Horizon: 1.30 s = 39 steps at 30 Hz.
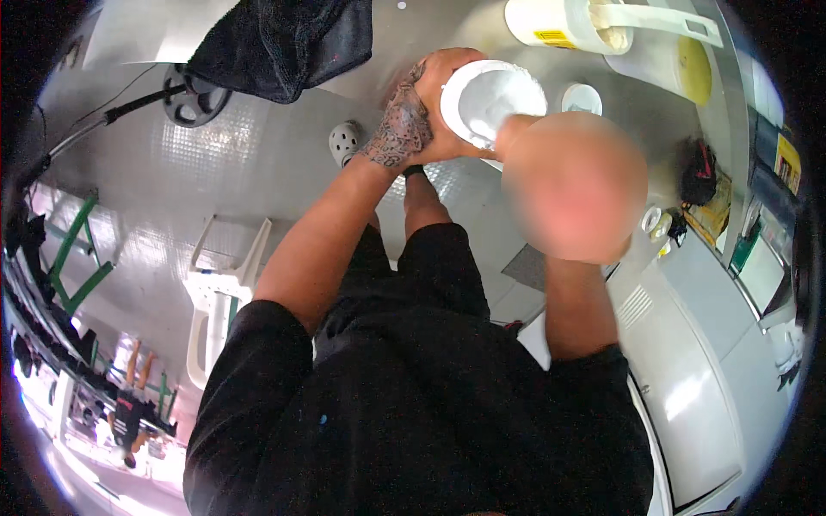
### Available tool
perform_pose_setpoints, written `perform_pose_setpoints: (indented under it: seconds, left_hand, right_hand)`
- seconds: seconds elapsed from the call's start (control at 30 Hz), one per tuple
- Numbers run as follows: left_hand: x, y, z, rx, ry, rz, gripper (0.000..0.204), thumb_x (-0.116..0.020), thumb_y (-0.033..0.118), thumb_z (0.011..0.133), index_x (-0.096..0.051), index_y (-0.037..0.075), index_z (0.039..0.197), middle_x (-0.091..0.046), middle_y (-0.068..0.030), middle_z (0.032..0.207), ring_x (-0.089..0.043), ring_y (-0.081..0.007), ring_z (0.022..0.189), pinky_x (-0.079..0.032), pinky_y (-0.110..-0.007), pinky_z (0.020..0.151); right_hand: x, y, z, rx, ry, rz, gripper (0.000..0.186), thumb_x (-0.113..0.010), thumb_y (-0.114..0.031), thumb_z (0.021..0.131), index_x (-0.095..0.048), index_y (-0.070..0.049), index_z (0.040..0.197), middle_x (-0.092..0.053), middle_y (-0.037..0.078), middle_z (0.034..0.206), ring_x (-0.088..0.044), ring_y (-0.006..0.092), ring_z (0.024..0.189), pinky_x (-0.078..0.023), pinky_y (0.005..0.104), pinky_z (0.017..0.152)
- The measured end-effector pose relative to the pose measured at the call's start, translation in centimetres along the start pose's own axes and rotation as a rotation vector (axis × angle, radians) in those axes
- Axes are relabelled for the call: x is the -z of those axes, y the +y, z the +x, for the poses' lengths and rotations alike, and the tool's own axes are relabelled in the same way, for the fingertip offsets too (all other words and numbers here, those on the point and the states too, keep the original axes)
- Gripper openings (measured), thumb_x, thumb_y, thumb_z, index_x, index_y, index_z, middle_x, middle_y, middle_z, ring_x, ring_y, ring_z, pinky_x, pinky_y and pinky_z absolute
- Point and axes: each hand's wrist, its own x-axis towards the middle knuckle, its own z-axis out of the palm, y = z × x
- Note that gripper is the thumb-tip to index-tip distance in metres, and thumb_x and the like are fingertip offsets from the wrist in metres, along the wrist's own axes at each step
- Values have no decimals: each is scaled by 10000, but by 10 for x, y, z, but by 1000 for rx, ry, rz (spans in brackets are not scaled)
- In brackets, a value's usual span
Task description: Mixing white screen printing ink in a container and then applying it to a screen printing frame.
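My tattooed left hand (428, 112) grips a white tub (473, 95) from the side, its open top showing a white, creamy coating inside. My right hand (514, 134) reaches to the tub's lower right rim, with finger or thumb at the opening; most of it is hidden by a round blurred patch, so its grip is unclear. Just right of the tub is a small white round lid or cup (582, 97). Above it lie a white container with a long handle (551, 23) and a pale container with a yellow end (654, 69).
A black towel (275, 47) hangs upper left, near a bar with a round plate (194, 107). A white plastic chair (206, 310) stands left, a white cabinet (688, 378) right. Another person (129, 421) is in the distance at lower left, near green metal frames (77, 258).
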Motion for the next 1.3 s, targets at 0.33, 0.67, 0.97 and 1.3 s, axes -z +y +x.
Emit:
perform_pose_setpoints:
  seconds: [0.33,0.67,0.97,1.3]
  left_hand:
    - [21,9,2,25,-119,26,1357,-1012,499,361,-372,3,1449,-465,-157,1428,-477,-300,1334,-399,-422,1134]
    - [179,21,-81,205,84,163,1298,-989,509,415,-393,31,1465,-515,-159,1355,-538,-304,1251,-449,-444,1086]
    - [239,74,-122,198,352,218,1133,-971,521,464,-498,21,1365,-565,-150,1278,-577,-292,1194,-478,-434,1032]
    - [262,158,-113,-97,482,411,1115,-929,584,486,-516,-25,1324,-608,-158,1276,-582,-280,1195,-443,-424,1054]
  right_hand:
    - [31,15,10,-163,1,270,375,-384,-314,951,-543,-8,804,-544,135,726,-520,264,680,-444,401,730]
    - [36,-81,-46,271,388,-163,454,-387,-310,1007,-609,79,1084,-655,255,1028,-636,331,875,-517,482,854]
    - [-109,85,-65,-358,-77,-642,128,-707,-112,864,-658,-25,944,-645,83,849,-638,172,771,-505,271,727]
    - [-98,202,24,-41,-340,-1329,508,-734,-166,801,-603,-131,1291,-536,144,1314,-559,389,1149,-493,473,984]
